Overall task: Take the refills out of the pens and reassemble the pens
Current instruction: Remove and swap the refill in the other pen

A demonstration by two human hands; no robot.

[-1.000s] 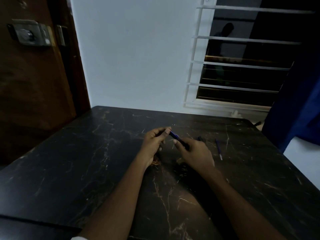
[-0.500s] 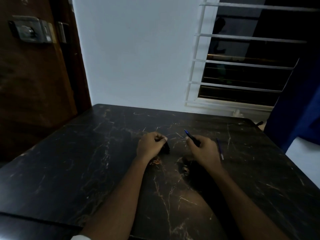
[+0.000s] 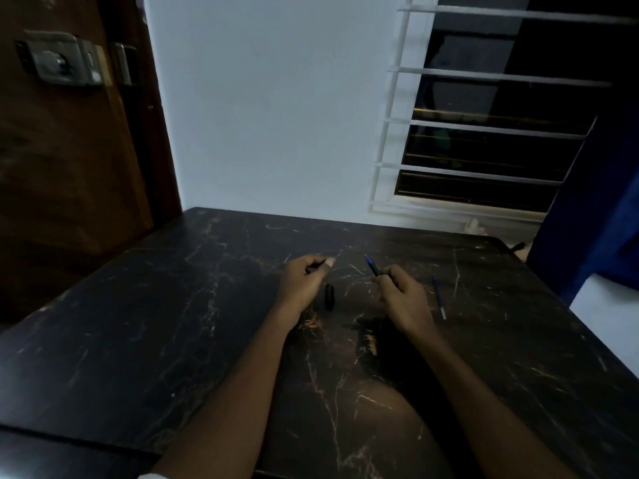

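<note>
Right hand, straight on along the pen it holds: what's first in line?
Looks free: the right hand holds the blue pen aimed away and slightly left, a line passing right of the left hand, over bare table, to the white wall. Height above the table is unclear.

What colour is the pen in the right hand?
Blue. The head view, the only one, shows the pen poking from the right hand.
</note>
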